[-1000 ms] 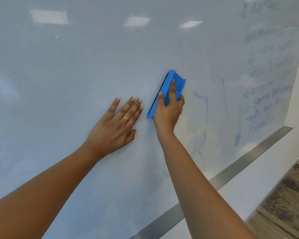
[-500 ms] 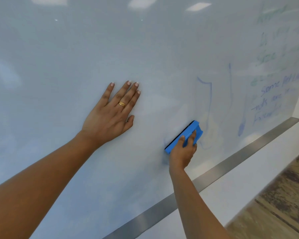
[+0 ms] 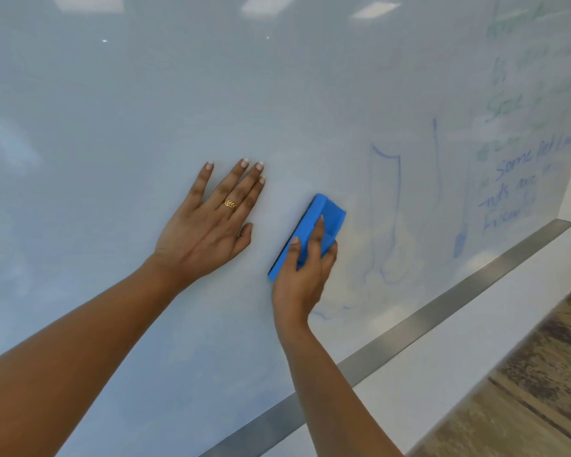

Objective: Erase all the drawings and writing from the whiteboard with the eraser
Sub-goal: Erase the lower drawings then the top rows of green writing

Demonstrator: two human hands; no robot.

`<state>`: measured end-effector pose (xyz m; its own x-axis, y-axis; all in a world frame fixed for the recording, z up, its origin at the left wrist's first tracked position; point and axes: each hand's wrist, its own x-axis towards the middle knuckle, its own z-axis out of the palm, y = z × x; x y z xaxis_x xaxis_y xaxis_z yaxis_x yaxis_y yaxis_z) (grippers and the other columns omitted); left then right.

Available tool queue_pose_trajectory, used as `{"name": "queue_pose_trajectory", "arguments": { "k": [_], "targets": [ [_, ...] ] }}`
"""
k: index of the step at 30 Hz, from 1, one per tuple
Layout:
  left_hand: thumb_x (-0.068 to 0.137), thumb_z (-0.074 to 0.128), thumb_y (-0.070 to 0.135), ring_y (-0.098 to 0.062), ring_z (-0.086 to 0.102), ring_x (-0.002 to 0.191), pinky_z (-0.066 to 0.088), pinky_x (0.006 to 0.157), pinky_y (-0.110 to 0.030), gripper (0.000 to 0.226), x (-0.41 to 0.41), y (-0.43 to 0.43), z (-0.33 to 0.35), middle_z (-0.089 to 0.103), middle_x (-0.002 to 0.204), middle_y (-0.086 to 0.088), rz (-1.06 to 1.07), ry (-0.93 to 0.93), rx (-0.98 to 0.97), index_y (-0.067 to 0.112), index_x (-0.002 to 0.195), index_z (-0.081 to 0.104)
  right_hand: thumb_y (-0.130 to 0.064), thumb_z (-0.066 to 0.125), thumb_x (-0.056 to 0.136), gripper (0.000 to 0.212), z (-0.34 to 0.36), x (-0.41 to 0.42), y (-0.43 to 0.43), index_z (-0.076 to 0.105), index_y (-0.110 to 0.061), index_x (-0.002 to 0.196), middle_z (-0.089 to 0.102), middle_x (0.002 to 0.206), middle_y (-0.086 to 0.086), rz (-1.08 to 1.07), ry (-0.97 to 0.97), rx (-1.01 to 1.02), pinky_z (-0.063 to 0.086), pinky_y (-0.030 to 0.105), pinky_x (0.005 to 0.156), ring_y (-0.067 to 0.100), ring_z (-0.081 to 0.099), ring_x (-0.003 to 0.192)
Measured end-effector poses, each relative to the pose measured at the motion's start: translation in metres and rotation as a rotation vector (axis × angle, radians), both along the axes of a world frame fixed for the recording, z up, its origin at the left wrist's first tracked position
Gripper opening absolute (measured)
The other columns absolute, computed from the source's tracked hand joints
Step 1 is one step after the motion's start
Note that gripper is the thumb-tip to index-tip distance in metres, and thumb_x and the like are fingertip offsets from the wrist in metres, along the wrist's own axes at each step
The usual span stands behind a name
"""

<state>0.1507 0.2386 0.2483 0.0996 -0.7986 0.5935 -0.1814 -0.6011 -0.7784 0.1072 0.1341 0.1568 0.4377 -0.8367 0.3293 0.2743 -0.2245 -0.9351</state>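
Eraser (image 3: 328, 215) in grip of right hand (image 3: 302, 275), higher than before, nearer outspread left hand (image 3: 205, 225) on whiteboard (image 3: 112, 110).

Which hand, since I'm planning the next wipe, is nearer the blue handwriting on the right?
Right. The right hand, gripping the eraser, is left of the blue handwriting; the left hand rests flat on the whiteboard, farther left.

Glossy, smooth whiteboard (image 3: 145, 94); brushed metal rail (image 3: 442, 311); matt plastic eraser (image 3: 327, 216); worn wood floor (image 3: 524, 407).
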Motion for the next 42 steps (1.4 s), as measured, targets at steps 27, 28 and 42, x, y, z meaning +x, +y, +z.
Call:
{"name": "queue_pose_trajectory", "arguments": {
  "k": [27, 28, 42],
  "targets": [
    [0.097, 0.02, 0.033, -0.028, 0.017, 0.143, 0.009, 0.113, -0.056, 0.059, 0.008, -0.028, -0.049, 0.018, 0.155, -0.013, -0.033, -0.001, 0.113, 0.002, 0.148, 0.018, -0.029, 0.037, 0.1, 0.05, -0.151, 0.014, -0.075, 0.021, -0.03, 0.146, 0.036, 0.142, 0.01, -0.041, 0.175, 0.593, 0.038, 0.033, 0.098, 0.025, 0.045, 0.119],
    [0.097, 0.021, 0.033, -0.028, 0.017, 0.143, 0.009, 0.113, -0.056, 0.06, 0.008, -0.028, -0.05, 0.018, 0.155, -0.013, -0.033, -0.002, 0.112, 0.002, 0.148, 0.018, -0.031, 0.037, 0.1, 0.05, -0.154, 0.015, -0.08, 0.02, -0.032, 0.146, 0.039, 0.139, 0.01, -0.026, 0.199, 0.656, 0.042, 0.038, 0.096, 0.024, 0.049, 0.11],
    [0.097, 0.023, 0.033, -0.031, 0.013, 0.143, 0.008, 0.113, -0.058, 0.061, 0.009, -0.03, -0.054, 0.013, 0.156, -0.015, -0.056, 0.016, 0.091, 0.001, 0.148, 0.014, -0.03, 0.04, 0.099, 0.047, -0.051, 0.018, -0.076, 0.027, -0.037, 0.143, 0.025, 0.147, 0.005, 0.019, -0.026, 0.449, 0.039, 0.035, 0.1, 0.021, 0.041, 0.126]
  ]
}}
